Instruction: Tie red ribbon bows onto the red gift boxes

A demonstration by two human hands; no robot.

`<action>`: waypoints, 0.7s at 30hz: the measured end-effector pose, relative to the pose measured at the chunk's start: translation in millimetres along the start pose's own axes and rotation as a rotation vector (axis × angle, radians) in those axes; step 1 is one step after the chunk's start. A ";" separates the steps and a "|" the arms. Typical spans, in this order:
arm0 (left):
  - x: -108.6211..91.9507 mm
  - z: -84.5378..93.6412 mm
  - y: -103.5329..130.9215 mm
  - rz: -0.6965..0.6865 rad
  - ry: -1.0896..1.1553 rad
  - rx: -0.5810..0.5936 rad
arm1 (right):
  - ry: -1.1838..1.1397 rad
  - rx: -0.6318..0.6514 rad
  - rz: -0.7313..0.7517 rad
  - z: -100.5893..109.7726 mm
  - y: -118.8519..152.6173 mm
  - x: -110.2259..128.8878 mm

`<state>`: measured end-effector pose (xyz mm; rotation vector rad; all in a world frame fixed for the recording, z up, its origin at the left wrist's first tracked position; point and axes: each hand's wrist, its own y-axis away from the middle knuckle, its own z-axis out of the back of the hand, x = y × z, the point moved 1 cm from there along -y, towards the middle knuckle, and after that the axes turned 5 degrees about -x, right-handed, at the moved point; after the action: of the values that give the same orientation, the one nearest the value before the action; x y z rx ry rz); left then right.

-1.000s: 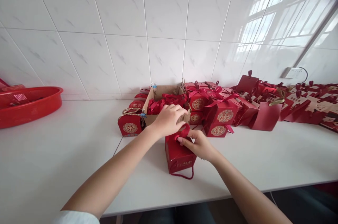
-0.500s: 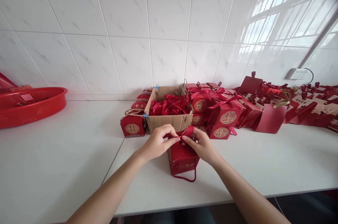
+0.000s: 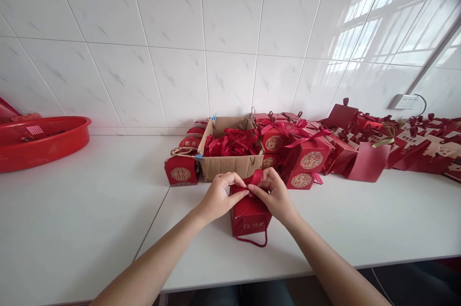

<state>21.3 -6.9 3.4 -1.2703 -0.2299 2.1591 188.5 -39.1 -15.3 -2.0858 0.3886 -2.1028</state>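
A red gift box (image 3: 250, 217) with a cord handle hanging at its front stands on the white table, close to me. Over its top my left hand (image 3: 226, 195) and my right hand (image 3: 272, 195) meet, fingertips almost touching. Both pinch a red ribbon (image 3: 257, 177), which rises in a loop beside the right fingers. The knot itself is mostly covered by my fingers. Just behind the hands, an open cardboard box (image 3: 230, 166) holds a heap of loose red ribbons (image 3: 234, 142).
Red boxes with bows (image 3: 311, 159) are stacked right of the cardboard box. Several more red boxes (image 3: 370, 159) extend along the wall. A red box with a twine handle (image 3: 181, 174) stands left, and a red plastic basin (image 3: 46, 150) sits far left. A power strip (image 3: 404, 101) is on the wall.
The ribbon loop by my right hand now stands up taller and rounder. My right fingers have lifted a little, while both hands stay over the gift box.
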 end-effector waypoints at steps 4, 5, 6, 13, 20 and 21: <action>-0.5 1.6 1.8 -0.017 -0.020 -0.004 | -0.015 -0.050 0.003 -3.4 2.1 -0.4; -1.0 1.9 2.4 -0.022 -0.028 -0.007 | -0.011 -0.059 0.005 -3.9 2.1 -0.8; -1.5 2.2 3.0 -0.028 -0.035 -0.009 | -0.002 -0.063 0.009 -4.3 2.0 -1.3; -3.0 3.0 4.8 -0.052 -0.062 -0.016 | 0.185 -0.036 0.072 -1.1 4.3 3.6; -0.3 3.9 3.7 -0.081 -0.097 -0.033 | 0.473 0.074 0.223 5.8 12.8 16.9; 0.3 4.1 3.4 -0.090 -0.104 -0.036 | 0.511 0.066 0.251 6.6 13.1 16.5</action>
<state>16.3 -8.8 3.8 -1.1467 -0.3634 2.1544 193.8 -56.8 -3.3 -1.3559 0.5949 -2.4216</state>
